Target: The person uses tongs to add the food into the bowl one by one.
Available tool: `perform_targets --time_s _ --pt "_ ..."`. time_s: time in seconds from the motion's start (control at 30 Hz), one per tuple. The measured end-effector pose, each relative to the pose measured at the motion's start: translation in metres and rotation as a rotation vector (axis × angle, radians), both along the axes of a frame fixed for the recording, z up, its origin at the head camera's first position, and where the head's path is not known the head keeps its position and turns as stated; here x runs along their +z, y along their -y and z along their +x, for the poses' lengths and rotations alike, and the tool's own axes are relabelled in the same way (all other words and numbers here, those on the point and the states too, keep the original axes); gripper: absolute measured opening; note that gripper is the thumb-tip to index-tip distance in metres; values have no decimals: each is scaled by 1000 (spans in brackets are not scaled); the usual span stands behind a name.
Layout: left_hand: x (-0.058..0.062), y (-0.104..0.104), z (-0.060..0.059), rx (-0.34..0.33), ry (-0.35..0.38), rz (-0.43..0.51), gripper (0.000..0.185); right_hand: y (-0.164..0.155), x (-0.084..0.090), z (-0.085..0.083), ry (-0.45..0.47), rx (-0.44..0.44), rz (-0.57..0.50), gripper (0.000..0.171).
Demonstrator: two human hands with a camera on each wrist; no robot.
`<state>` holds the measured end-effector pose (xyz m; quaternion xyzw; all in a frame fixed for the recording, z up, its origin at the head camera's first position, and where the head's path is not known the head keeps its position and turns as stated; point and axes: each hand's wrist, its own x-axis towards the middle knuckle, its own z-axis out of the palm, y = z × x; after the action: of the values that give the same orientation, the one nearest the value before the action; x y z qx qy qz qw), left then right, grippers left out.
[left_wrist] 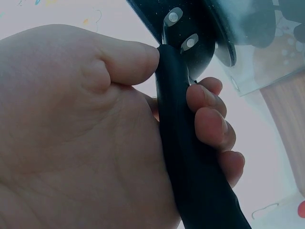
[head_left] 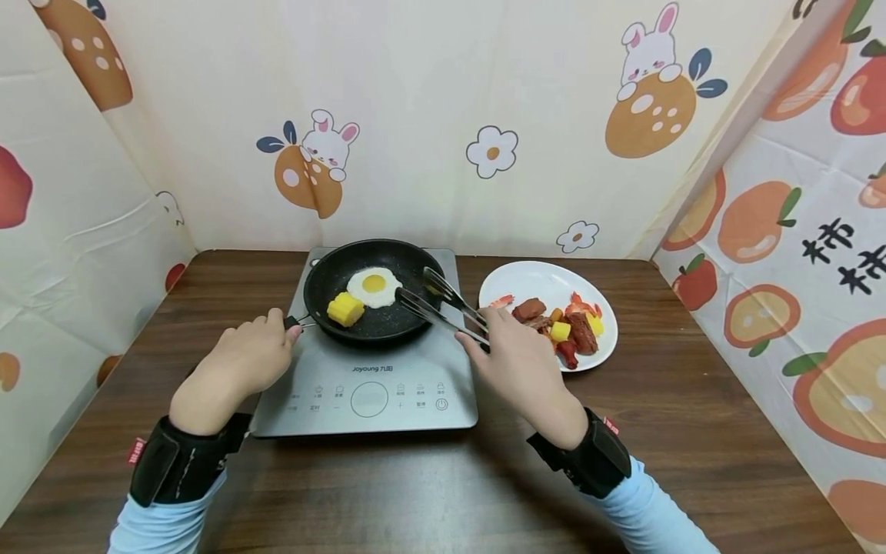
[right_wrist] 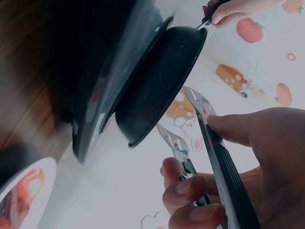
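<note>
Black plastic fills our left hand (left_wrist: 95, 138): fingers and thumb are curled tight round the frying pan handle (left_wrist: 190, 162), steadying the frying pan (head_left: 374, 300) where it sits on the induction cooker (head_left: 367, 385) at the middle of the wooden table (head_left: 692, 431). Our right hand (head_left: 515, 369) grips the steel tongs (head_left: 443, 308), fingers wrapped round both arms, the jaws standing apart over the right side of the pan and holding nothing. Inside the pan, the fried egg (head_left: 374, 286) lies just beside the corn piece (head_left: 344, 308), which sits on the near left.

We judge the egg could tear or slide if the tongs pinch its thin edge. Tilting the pan might let the corn roll. To the right, the white plate (head_left: 540, 281) of sausage and shrimp pieces sits close to our right wrist, so a careless swing could knock it.
</note>
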<state>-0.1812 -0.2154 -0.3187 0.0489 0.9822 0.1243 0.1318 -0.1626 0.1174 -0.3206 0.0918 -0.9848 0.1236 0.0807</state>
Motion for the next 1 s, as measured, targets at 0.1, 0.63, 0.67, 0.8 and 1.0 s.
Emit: perform_targets --time_s 0.1,0.63,0.67,0.8,1.0 --pt "0 0 0 2 1 1 44 -12 -2 1 -25 -17 -5 46" --pt "-2 0 0 -6 -7 -6 44 -87 -4 13 26 -201 44 53" --pt "-2 -1 0 -5 -8 -7 44 -92 -5 14 33 -211 50 55" --pt "-1 -1 0 -5 -7 -9 44 -115 -9 16 56 -263 61 57" --pt "-1 -1 0 -3 -7 -4 43 -144 -21 20 51 -310 64 54"
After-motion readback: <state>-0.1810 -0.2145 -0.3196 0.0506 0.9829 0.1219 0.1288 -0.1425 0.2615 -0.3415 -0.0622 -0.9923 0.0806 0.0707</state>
